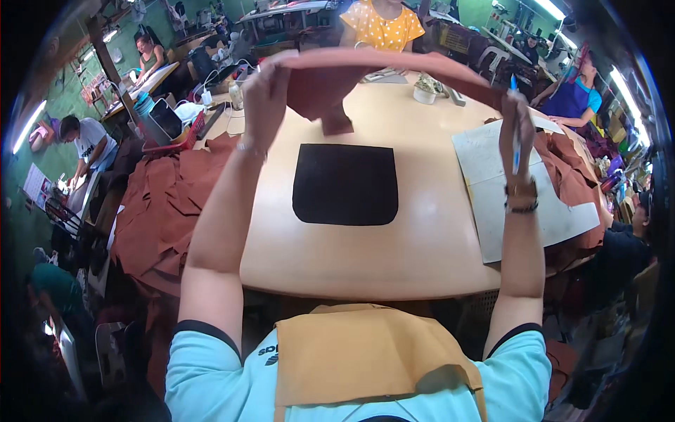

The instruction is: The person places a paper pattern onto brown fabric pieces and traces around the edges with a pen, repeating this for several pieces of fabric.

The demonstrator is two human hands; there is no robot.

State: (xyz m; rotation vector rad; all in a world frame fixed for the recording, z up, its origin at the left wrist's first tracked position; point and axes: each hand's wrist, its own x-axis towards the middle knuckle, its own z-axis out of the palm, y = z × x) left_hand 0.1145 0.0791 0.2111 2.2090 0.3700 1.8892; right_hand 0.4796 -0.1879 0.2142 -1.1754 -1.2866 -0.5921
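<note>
Both my arms reach forward over the table, raised, with a long reddish-brown piece of fabric (422,65) stretched between the hands. My left hand (266,102) grips one end of it, and part of the piece hangs down beside that hand. At the other end, my right hand (517,126) is closed on the fabric and also holds a blue-and-white pen (517,158) upright. Below the fabric, a flat black panel (345,186) with rounded near corners lies on the light wooden table (351,264). I cannot tell whether the fabric is leather or cloth.
Reddish-brown pieces (169,204) are heaped at the left; another heap (573,165) lies right, partly under large pale pattern sheets (520,190). A red basket (179,137) and a small white pot (425,91) stand farther off. A person in yellow (380,28) is across the table; others work around.
</note>
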